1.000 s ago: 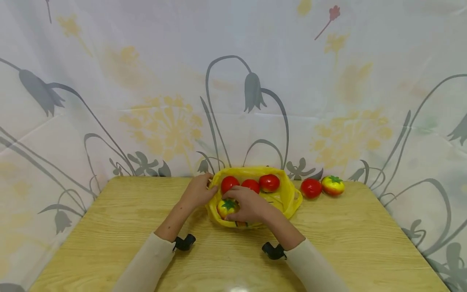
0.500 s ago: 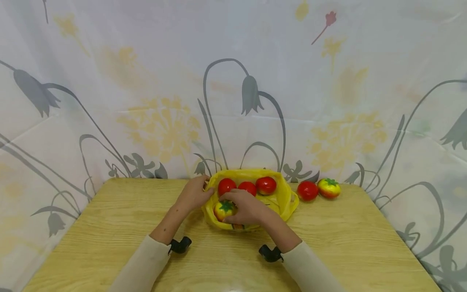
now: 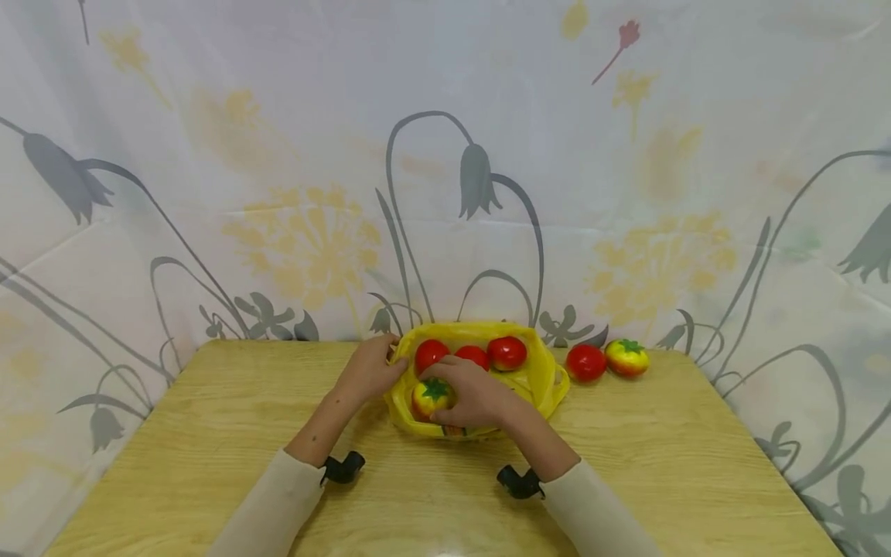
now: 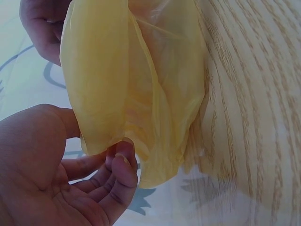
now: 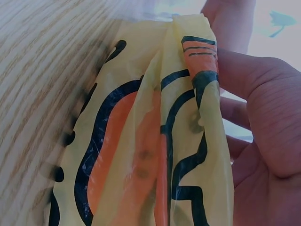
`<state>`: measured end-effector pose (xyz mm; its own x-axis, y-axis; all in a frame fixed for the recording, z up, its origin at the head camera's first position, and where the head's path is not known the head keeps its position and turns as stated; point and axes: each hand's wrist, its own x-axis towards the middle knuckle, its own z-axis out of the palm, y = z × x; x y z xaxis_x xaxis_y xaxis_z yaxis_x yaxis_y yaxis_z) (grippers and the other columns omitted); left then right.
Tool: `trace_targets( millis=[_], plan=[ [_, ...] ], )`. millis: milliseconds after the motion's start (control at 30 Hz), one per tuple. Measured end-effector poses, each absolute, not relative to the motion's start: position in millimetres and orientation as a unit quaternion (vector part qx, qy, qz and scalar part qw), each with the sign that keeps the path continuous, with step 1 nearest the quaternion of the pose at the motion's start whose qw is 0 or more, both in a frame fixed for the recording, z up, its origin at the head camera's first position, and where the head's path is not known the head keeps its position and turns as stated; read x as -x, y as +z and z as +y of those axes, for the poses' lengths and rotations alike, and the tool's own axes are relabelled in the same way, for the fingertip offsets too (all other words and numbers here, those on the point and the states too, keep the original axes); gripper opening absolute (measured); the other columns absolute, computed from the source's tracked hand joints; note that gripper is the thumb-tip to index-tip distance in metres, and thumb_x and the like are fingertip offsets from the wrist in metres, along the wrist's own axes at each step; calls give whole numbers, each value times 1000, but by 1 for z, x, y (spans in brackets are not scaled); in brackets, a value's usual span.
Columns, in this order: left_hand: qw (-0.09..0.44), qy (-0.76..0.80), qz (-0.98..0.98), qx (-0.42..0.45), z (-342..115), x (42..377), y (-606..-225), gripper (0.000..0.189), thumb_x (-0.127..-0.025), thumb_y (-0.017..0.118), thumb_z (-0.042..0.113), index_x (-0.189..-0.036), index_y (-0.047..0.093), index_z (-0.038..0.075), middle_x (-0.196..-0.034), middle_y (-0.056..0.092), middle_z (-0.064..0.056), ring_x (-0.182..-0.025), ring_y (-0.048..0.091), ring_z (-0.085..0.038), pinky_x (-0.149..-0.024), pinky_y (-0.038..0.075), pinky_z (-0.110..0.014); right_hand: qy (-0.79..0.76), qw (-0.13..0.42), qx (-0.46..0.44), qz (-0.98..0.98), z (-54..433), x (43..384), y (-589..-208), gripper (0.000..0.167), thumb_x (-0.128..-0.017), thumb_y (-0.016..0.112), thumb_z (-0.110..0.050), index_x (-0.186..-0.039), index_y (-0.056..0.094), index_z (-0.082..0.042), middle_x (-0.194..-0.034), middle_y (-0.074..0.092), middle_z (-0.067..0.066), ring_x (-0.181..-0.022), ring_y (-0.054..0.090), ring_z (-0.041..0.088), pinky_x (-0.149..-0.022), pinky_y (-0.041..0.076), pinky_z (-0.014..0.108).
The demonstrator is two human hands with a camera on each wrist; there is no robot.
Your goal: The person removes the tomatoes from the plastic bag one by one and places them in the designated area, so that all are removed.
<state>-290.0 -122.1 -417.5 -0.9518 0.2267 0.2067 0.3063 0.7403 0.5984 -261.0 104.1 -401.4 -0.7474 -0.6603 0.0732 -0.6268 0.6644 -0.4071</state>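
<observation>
A yellow plastic bag (image 3: 539, 370) lies wide-mouthed at the table's far edge. My left hand (image 3: 369, 367) is at its left rim; in the left wrist view thumb and fingers pinch the bag's edge (image 4: 101, 70). Reaching over the front rim, my right hand (image 3: 480, 393) has its thumb and fingers around a yellow-and-red tomato-like fruit (image 3: 431, 393) with a green leafy top, inside the bag's left end. Behind it in the bag sit three red fruits (image 3: 506, 353), one partly covered by the right hand. The right wrist view shows the bag's printed outside (image 5: 117, 155) beside that hand (image 5: 273, 113).
Right of the bag, a red fruit (image 3: 586, 363) and another yellow-and-red fruit (image 3: 627, 358) stand side by side on the wooden table (image 3: 661, 456). A flower-printed cloth (image 3: 278, 155) hangs directly behind the table's far edge.
The head view has shifted slightly. The yellow-and-red fruit in my right hand has moved a little right and up within the bag. My left hand stays at the rim.
</observation>
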Motion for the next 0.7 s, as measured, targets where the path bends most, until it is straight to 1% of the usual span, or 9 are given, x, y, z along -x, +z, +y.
trace_targets(
  millis=[133,300,533,700],
  plan=[
    [60,-332,-931,141,-122,289,-417,38,-101,67,17,-132,66,-6,-111,72,-19,-92,66,-29,-81,58,-44,-212,30,352,911,106,259,-399,51,-89,86,-26,-136,69,-15,-139,65,4,-127,58,25,-110,50,46],
    [64,-332,-930,141,-122,289,-417,36,-100,67,16,-130,67,-5,-108,72,-18,-89,65,-27,-79,57,-42,-224,6,347,911,109,255,-397,53,-88,86,-24,-137,69,-14,-138,64,6,-124,59,26,-107,52,46],
    [72,-332,-929,148,-122,291,-414,37,-99,68,16,-129,67,-7,-104,71,-17,-85,63,-27,-78,56,-42,-242,-30,321,915,111,253,-397,55,-88,87,-28,-138,67,-18,-131,63,1,-112,59,18,-100,56,38],
    [67,-336,-928,148,-123,289,-415,38,-99,68,16,-129,67,-7,-102,71,-16,-81,61,-24,-73,54,-39,-270,-55,310,910,111,247,-399,56,-87,88,-27,-138,68,-15,-132,63,4,-112,62,20,-99,57,39]
  ],
)
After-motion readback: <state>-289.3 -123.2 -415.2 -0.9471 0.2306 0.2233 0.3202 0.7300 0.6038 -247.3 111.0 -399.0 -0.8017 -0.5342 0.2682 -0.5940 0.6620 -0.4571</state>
